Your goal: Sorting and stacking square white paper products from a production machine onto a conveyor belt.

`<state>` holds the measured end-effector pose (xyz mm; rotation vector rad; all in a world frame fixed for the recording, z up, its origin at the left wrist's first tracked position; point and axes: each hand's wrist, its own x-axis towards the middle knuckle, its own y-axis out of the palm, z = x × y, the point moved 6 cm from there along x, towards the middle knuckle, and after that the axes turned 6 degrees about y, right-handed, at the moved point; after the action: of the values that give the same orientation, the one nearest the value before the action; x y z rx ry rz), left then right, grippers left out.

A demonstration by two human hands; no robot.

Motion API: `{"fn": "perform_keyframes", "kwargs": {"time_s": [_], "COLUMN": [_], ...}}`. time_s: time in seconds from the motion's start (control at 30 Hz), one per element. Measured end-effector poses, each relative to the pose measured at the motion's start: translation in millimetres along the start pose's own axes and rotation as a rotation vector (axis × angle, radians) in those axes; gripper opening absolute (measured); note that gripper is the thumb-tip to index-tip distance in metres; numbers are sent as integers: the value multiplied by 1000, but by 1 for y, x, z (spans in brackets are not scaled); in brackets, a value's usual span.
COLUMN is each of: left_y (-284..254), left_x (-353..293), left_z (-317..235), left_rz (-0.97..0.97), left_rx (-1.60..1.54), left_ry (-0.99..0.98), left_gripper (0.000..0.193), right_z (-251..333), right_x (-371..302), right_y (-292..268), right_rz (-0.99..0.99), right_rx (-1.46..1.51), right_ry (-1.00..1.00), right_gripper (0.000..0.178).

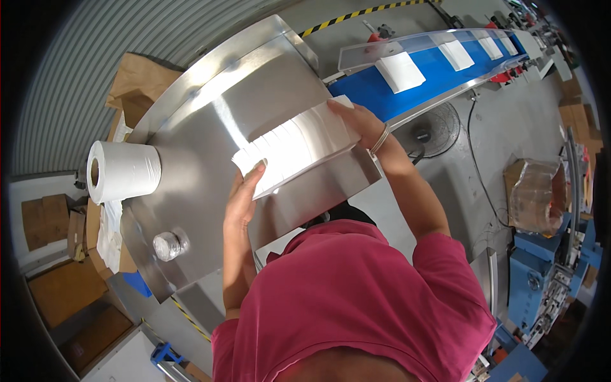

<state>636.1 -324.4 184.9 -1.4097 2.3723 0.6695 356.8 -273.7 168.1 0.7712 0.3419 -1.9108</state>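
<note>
A long row of folded white paper sheets (299, 143) lies between my two hands at the front edge of the steel table (197, 184). My left hand (243, 194) holds the row's left end, thumb on top. Around the right end my right hand (361, 122) is closed, close to where the blue conveyor belt (356, 92) begins. Gaps show between the sheets toward the left end. The undersides of both hands are hidden.
Several white paper stacks (400, 71) sit spaced along the belt, beside a clear guard. On the table's left stand a large white roll (130, 170) and a small clear round object (168, 246). A floor fan (433, 130) is under the conveyor; a plastic-lined carton (538, 194) stands right.
</note>
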Motion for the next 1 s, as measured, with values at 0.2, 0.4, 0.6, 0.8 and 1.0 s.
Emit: {"fn": "perform_keyframes", "kwargs": {"time_s": [0.2, 0.4, 0.6, 0.8, 1.0], "left_y": [-9, 3, 12, 19, 17], "left_x": [2, -5, -8, -1, -2], "left_z": [8, -4, -7, -2, 3], "left_rz": [-18, -73, -58, -33, -51], "left_rx": [-1, -20, -46, -42, 11], "left_ry": [-7, 47, 62, 72, 31], "left_gripper": [93, 91, 88, 93, 104], "right_z": [7, -9, -12, 16, 11], "right_x": [-14, 24, 21, -23, -12], "right_y": [-2, -50, -22, 15, -2], "right_rz": [8, -48, 287, 43, -3], "right_rx": [264, 469, 573, -62, 172], "right_ry": [98, 30, 177, -64, -1], "right_gripper": [53, 41, 49, 47, 45]}}
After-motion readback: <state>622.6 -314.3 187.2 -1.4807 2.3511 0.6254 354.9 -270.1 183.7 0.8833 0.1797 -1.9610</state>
